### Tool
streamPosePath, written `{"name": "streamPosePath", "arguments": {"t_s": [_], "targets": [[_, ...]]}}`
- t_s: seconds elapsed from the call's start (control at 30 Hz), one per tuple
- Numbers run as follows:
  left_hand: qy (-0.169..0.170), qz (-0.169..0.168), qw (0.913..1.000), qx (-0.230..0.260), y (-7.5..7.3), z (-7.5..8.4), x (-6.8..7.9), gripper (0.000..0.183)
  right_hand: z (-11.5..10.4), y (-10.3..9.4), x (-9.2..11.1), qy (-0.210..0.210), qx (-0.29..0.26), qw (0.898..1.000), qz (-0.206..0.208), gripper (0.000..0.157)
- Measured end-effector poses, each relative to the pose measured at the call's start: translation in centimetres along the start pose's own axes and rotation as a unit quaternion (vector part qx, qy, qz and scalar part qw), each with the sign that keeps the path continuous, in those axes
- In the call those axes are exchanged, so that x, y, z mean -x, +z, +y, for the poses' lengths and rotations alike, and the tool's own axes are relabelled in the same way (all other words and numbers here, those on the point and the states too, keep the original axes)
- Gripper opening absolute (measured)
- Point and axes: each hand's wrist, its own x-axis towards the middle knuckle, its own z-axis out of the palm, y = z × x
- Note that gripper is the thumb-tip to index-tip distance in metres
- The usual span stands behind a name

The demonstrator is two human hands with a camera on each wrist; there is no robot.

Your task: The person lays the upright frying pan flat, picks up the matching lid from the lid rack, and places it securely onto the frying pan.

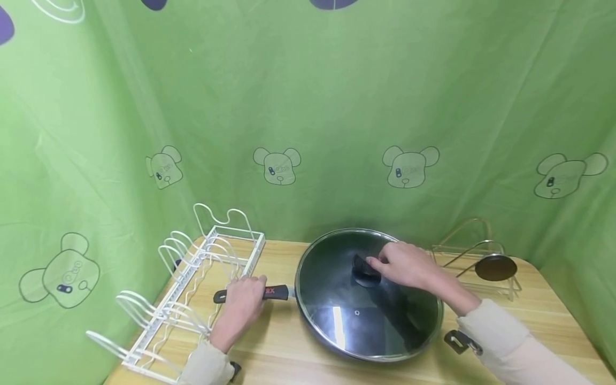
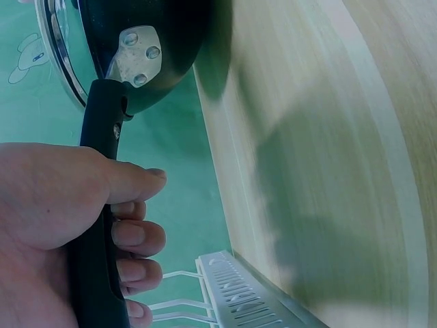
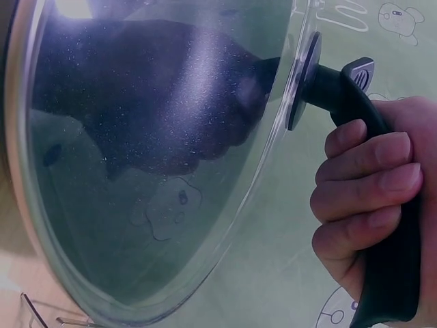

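A large dark frying pan (image 2: 181, 44) is covered by a round glass lid (image 1: 327, 278) with a metal rim, in the middle of the head view. My left hand (image 1: 244, 297) grips the pan's black handle (image 1: 277, 292), fingers curled round it in the left wrist view. On top of the lid, my right hand (image 1: 409, 263) holds the black lid handle (image 1: 363, 270). The right wrist view shows those fingers (image 3: 365, 160) wrapped round it. Most of the pan's body is hidden under the lid.
A white wire rack (image 1: 163, 307) with several upright loops stands left of my left hand. Behind my right arm is a metal wire stand (image 1: 474, 248) with a dark round disc (image 1: 495, 267). Green curtain (image 1: 337, 117) borders the wooden table (image 1: 279, 347).
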Motion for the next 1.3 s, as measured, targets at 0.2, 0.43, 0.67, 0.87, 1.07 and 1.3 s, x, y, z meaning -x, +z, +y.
{"name": "streamPosePath", "arguments": {"t_s": [0.2, 0.43, 0.67, 0.87, 1.07, 1.3], "targets": [[-0.002, -0.002, 1.0000, 0.005, -0.1, 0.1, 0.0, 0.017, 0.1, 0.3, 0.0, 0.000, 0.003, 1.000, -0.002, 0.044], [-0.003, 0.019, 0.9997, 0.014, -0.3, 0.1, 0.2, 0.016, 0.4, 0.7, -0.2, -0.008, 0.006, 1.000, 0.007, 0.045], [-0.003, 0.006, 0.9999, 0.011, -0.4, 0.2, 0.1, 0.017, 0.5, 0.8, -0.3, -0.004, 0.009, 1.000, 0.004, 0.044], [0.000, 0.009, 0.9999, 0.007, -0.2, 0.2, 0.3, 0.015, 0.4, 1.1, -0.6, 0.000, 0.009, 1.000, 0.000, 0.044], [0.003, 0.018, 0.9998, 0.006, -0.2, 0.2, 0.4, 0.014, 0.4, 1.3, -0.8, 0.002, 0.004, 1.000, -0.005, 0.044], [0.000, 0.013, 0.9999, 0.003, -0.1, 0.2, 0.3, 0.014, 0.4, 1.4, -0.9, 0.004, 0.004, 1.000, -0.004, 0.045]]}}
